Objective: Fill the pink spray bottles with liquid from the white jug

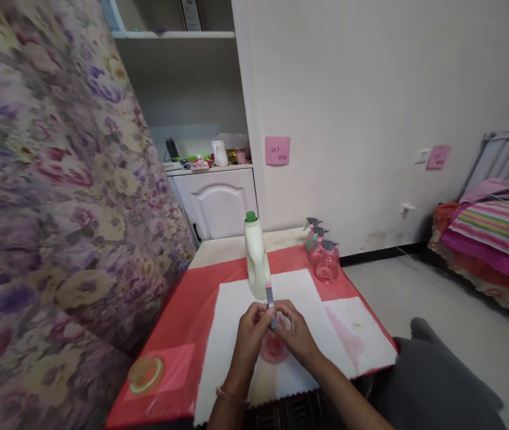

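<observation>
A pink see-through spray bottle (pixel 274 351) stands on a white cloth (pixel 231 334) in front of me. Its grey trigger head with a pink nozzle tip points away from me. My left hand (pixel 250 329) pinches the grey head from the left. From the right, the fingers of my right hand (pixel 298 334) close around the bottle's top, below the head. My fingers partly hide the neck. Just beyond my hands, a tall pale green jug (pixel 256 257) with a green cap stands upright on the cloth.
Several similar spray bottles (pixel 327 266) line the table's right back edge. A stained white cloth (pixel 361 337) lies at right, and a round lid-like disc (pixel 145 375) at front left. A floral curtain (pixel 57 209) hangs close on the left; a dark grey object (pixel 433 382) is at lower right.
</observation>
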`<state>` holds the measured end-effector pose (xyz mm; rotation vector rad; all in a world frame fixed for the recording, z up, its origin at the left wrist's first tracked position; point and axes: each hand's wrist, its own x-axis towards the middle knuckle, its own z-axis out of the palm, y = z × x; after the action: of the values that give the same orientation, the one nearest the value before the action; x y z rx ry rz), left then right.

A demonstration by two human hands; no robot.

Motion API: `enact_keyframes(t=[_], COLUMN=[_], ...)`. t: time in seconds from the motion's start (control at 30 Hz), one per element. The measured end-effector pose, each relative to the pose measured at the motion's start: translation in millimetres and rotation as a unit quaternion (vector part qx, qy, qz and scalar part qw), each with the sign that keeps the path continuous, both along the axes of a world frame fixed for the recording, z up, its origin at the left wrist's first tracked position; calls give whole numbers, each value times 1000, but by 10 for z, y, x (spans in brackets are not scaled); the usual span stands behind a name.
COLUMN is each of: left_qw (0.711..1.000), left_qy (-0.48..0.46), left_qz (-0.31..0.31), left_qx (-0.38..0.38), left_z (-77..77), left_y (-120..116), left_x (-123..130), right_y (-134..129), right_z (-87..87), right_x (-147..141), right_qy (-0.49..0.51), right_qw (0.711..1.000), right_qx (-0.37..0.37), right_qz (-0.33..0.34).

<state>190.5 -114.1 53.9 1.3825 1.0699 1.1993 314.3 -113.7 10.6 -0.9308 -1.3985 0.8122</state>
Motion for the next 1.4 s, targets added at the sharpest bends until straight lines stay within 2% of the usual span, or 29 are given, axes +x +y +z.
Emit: enact_keyframes(t=[0.1, 0.37, 0.5, 0.6, 0.8, 1.13, 1.4], left_qw=[1000, 1000, 1000, 1000, 1000, 1000, 1000], left_qy=[1, 16, 12, 6, 3, 1, -7], left_qz=[7, 12, 15, 11, 13, 9, 23], left_qx=[2, -3, 0, -1, 6, 3, 2], left_z=[18, 53, 43, 35, 6, -15, 27], left_y=[12, 20, 10, 10, 33, 31, -9], left_x=[-2, 1, 4, 6, 11, -1, 25], right_y=[16, 61, 55, 46, 32, 52, -3], right_z=[15, -65, -84, -64, 11, -152, -35], right_x=[12, -80, -99, -69, 15, -122, -43], right_qy=[-2, 15, 18, 18, 10, 33, 16], right_qw=[1000, 997, 996, 997, 1000, 998, 1000], right_qx=[10, -3, -3, -1, 19, 0, 14], right_qz=[2, -70, -85, -74, 4, -59, -11])
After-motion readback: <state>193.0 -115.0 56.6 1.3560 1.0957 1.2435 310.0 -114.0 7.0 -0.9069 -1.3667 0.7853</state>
